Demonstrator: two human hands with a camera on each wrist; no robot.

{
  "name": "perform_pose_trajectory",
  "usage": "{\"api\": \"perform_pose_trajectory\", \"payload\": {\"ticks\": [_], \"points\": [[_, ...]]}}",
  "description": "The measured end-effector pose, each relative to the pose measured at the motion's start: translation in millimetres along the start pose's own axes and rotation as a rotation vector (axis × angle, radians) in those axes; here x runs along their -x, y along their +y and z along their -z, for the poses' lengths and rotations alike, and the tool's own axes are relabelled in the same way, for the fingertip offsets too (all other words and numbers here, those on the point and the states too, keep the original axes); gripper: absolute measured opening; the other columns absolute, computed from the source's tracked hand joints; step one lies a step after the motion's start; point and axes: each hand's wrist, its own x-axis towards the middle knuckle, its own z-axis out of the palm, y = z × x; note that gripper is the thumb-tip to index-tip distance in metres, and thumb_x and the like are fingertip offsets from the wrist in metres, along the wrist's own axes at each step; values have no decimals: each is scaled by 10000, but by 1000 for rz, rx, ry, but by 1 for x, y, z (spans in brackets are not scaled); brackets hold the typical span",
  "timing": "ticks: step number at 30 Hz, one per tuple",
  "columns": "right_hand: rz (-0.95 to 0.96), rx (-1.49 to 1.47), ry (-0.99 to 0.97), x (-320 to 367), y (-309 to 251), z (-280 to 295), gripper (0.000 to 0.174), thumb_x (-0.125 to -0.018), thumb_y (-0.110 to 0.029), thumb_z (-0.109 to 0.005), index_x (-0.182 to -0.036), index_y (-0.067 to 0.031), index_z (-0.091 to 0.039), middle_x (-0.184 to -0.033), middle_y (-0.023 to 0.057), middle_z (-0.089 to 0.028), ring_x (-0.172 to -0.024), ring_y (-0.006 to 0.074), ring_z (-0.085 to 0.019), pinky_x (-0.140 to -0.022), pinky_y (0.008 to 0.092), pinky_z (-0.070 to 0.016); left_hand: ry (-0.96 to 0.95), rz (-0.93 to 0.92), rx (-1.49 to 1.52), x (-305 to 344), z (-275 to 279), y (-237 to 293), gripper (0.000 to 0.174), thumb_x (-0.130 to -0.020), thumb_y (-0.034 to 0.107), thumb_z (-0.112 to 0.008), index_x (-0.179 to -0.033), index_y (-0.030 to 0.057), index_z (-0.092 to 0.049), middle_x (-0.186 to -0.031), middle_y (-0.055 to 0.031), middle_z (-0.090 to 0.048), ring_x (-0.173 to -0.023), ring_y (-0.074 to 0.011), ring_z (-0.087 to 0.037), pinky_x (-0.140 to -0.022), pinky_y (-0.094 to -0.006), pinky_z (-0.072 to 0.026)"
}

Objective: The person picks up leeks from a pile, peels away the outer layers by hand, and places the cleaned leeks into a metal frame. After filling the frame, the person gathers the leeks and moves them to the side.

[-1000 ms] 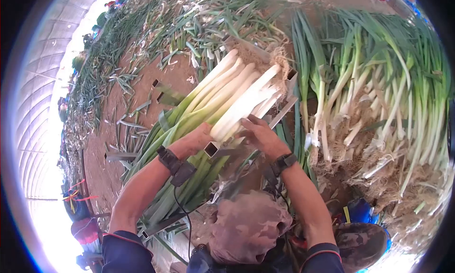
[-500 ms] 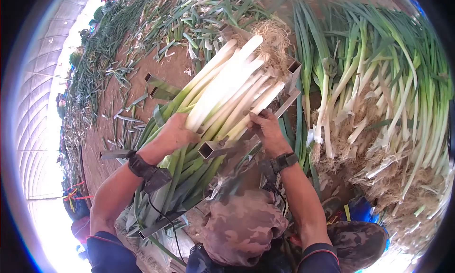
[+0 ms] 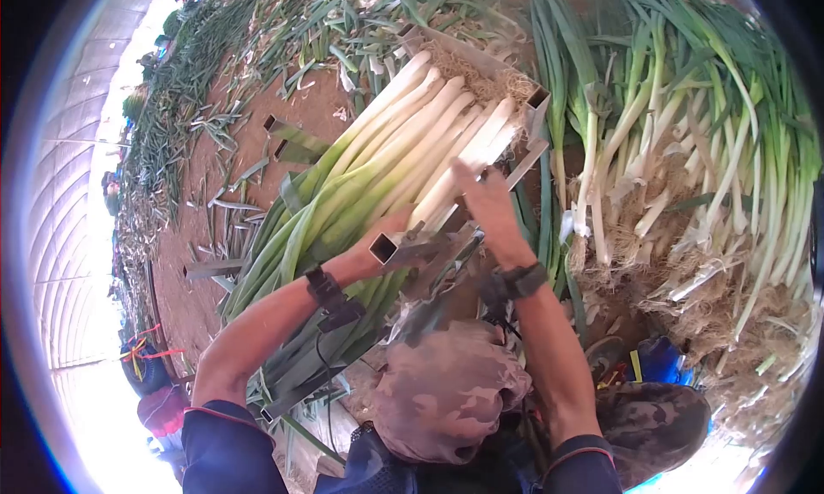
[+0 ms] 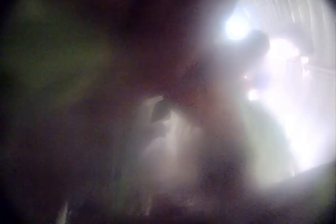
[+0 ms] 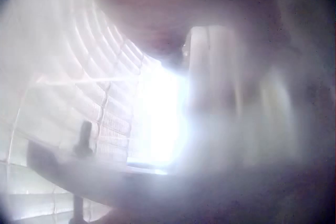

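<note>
A bundle of cleaned leeks (image 3: 403, 151), white stalks far and green tops near, lies in a cradle of square metal tubes (image 3: 412, 252). Their root ends butt against the cradle's end plate (image 3: 481, 65). My right hand (image 3: 479, 193) lies on the white stalks at the bundle's right side with its fingers stretched out flat. My left hand (image 3: 388, 230) is tucked in at the bundle's near side, beside the open tube end; its fingers are hidden by the leeks. Both wrist views are blurred, showing only glare and dim shapes.
A big pile of untrimmed leeks (image 3: 687, 151) with roots and soil lies at the right. Loose green leaves (image 3: 240, 56) litter the brown earth at left and far. My camouflage knee (image 3: 446, 400) is below the cradle. A greenhouse wall runs along the left.
The bundle, lifted half a second ago, has settled down into the cradle. My left hand has come off its top to the near side. My right hand has slid forward with fingers flattened.
</note>
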Motion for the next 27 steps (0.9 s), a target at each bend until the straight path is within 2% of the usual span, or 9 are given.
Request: {"api": "perform_pose_trajectory", "payload": {"ticks": [3, 5, 9, 11, 16, 18, 22, 24, 27], "points": [[49, 163, 53, 4, -12, -17, 786, -852, -537, -647, -1216, 141, -488, -1268, 352, -493, -1175, 456, -537, -994, 466, -435, -1, 301, 654, 4, -5, -14, 737, -766, 244, -826, -1323, -33, -428, -1097, -180, -609, -1065, -315, -613, -921, -413, -487], [37, 257, 157, 6, -14, -23, 792, -849, -530, -645, -1243, 133, -463, -1279, 346, -484, -1137, 462, -554, -981, 476, -444, 231, -133, -513, 15, -12, 21, 701, -778, 232, -796, -1312, -32, -428, -1110, -213, -604, -1048, -336, -625, -868, -427, -513], [30, 314, 101, 6, -15, -16, 775, -877, -530, -598, -1247, 134, -452, -1280, 337, -489, -1131, 477, -553, -981, 488, -451, 198, -198, -890, 56, 3, 42, 620, -789, 258, -752, -1251, -29, -453, -1089, -240, -589, -995, -376, -625, -821, -470, -519], [44, 359, 72, 4, -15, -15, 751, -895, -542, -569, -1212, 134, -493, -1256, 337, -511, -1129, 483, -553, -979, 483, -454, -173, 276, -936, 76, 11, 60, 622, -799, 297, -712, -1257, -35, -451, -1057, -238, -573, -949, -402, -615, -804, -494, -508], [-43, 572, -149, -5, -15, -7, 724, -937, -497, -456, -1287, 136, -439, -1048, 298, -657, -1040, 444, -634, -953, 515, -477, -85, 193, -981, 81, -8, 33, 612, -810, 344, -685, -1231, -40, -463, -1033, -236, -566, -891, -401, -624, -701, -502, -519], [24, 582, -177, -12, 9, -19, 714, -958, -472, -443, -1279, 166, -437, -995, 284, -687, -1003, 437, -653, -957, 502, -479, -103, 242, -1002, 82, -15, 12, 613, -808, 353, -685, -1226, -40, -468, -1041, -241, -568, -873, -401, -627, -663, -504, -522], [729, 415, -308, -41, 75, -21, 653, -969, -418, -503, -1373, 88, -423, -1102, 313, -655, -1045, 482, -615, -930, 466, -494, 25, 118, -1025, 76, -32, 9, 686, -805, 372, -690, -1291, -54, -461, -1065, -247, -566, -854, -389, -627, -616, -502, -517], [140, 330, -129, -25, 39, -26, 613, -972, -414, -515, -1393, 27, -447, -1167, 296, -636, -992, 491, -612, -896, 468, -502, 60, 134, -1024, 78, -30, 17, 708, -799, 368, -693, -1315, -56, -459, -1073, -247, -566, -867, -381, -627, -629, -496, -519], [208, 283, -20, 15, 34, 9, 583, -956, -401, -541, -1325, 47, -492, -1197, 267, -618, -987, 470, -617, -911, 492, -485, 1, 211, -1064, 80, -29, 29, 714, -803, 348, -694, -1345, -51, -455, -1089, -244, -568, -910, -362, -625, -671, -474, -515]]}}
